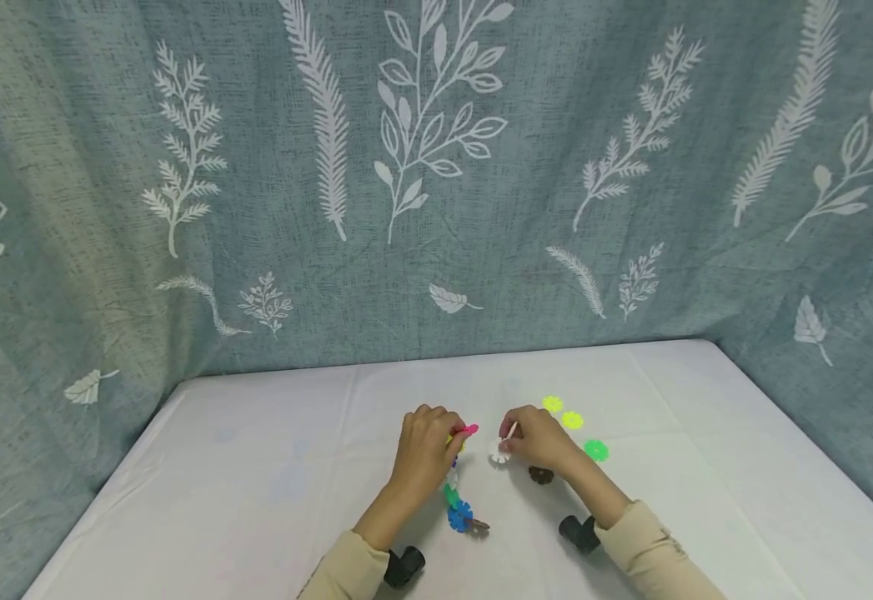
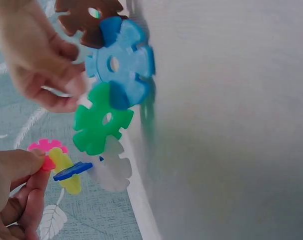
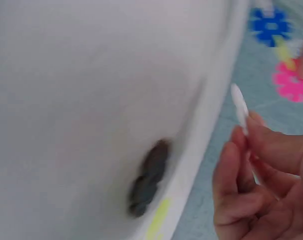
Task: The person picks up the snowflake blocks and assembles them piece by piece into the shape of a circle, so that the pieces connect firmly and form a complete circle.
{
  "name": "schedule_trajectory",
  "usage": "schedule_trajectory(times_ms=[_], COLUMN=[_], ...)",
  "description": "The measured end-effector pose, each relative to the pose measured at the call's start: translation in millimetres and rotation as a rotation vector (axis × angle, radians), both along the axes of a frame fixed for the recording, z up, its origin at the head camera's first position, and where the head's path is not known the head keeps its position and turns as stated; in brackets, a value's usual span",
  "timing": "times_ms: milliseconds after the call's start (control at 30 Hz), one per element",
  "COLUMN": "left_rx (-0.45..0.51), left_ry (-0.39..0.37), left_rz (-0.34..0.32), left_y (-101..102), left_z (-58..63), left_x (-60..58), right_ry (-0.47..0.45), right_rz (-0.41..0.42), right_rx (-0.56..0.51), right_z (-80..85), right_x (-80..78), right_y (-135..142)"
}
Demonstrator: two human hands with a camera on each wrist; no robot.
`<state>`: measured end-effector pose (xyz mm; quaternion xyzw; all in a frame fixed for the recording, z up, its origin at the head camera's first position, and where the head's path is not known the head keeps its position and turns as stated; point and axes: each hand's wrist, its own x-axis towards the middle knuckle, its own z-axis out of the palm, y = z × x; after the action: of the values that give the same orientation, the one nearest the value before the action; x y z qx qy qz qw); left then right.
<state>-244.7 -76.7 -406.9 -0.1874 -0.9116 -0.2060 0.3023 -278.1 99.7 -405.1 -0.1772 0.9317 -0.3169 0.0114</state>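
Observation:
My left hand [image 1: 423, 454] pinches a pink flower-shaped plastic disc [image 2: 47, 146] at the top of a linked chain. Below it the chain runs through a yellow disc [image 2: 66, 170], a dark blue disc [image 2: 72, 170], a white disc [image 2: 114, 170], a green disc [image 2: 95, 122] and a light blue disc [image 2: 129, 60]. A brown disc [image 1: 479, 527] forms its lower end, by the table. Just to the right, my right hand [image 1: 537, 437] pinches a loose white disc [image 3: 238, 102] between thumb and fingers, apart from the chain.
Two yellow discs [image 1: 572, 420] and a green disc [image 1: 596, 451] lie on the white-covered table [image 1: 256, 483] beyond the right hand. Dark brown discs [image 1: 541, 475] lie beneath that wrist. Black devices [image 1: 404, 567] sit at both wrists. A patterned curtain [image 1: 436, 275] hangs behind.

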Motion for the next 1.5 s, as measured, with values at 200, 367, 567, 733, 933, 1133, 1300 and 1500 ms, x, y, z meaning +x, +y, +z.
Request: schedule_trajectory(times_ms=[200,367,567,733,933,1133,1300,1500], left_rx=[0.0,-0.013,-0.005,-0.014,-0.017,-0.018,-0.023,-0.105], left_ry=[0.025,0.048,0.067,0.106,0.168,0.199,0.118,0.044], left_rz=[-0.037,-0.046,-0.061,-0.071,-0.101,-0.127,-0.087,-0.012], left_y=[-0.2,0.8,2.9,4.5,5.0,6.5,6.9,9.3], left_z=[-1.3,-0.9,-0.2,0.0,-0.6,-0.2,1.7,3.0], left_x=[-0.5,-1.0,-0.7,-2.3,-2.1,0.1,3.5,4.1], right_ry=[-0.11,-0.11,-0.064,-0.063,-0.064,-0.083,-0.095,-0.129], right_rz=[-0.048,-0.038,-0.084,-0.1,-0.102,-0.115,-0.092,-0.035], right_rx=[-0.25,-0.266,-0.255,-0.256,-0.182,-0.151,-0.17,-0.185], right_z=[13.0,20.0,22.9,25.4,32.8,36.4,34.7,29.3], right_x=[-4.2,-4.8,-3.8,-0.9,1.7,2.8,1.8,-1.1], right_y=[-1.4,-2.7,-4.0,-6.6,-11.2,-14.1,-9.8,-5.3])
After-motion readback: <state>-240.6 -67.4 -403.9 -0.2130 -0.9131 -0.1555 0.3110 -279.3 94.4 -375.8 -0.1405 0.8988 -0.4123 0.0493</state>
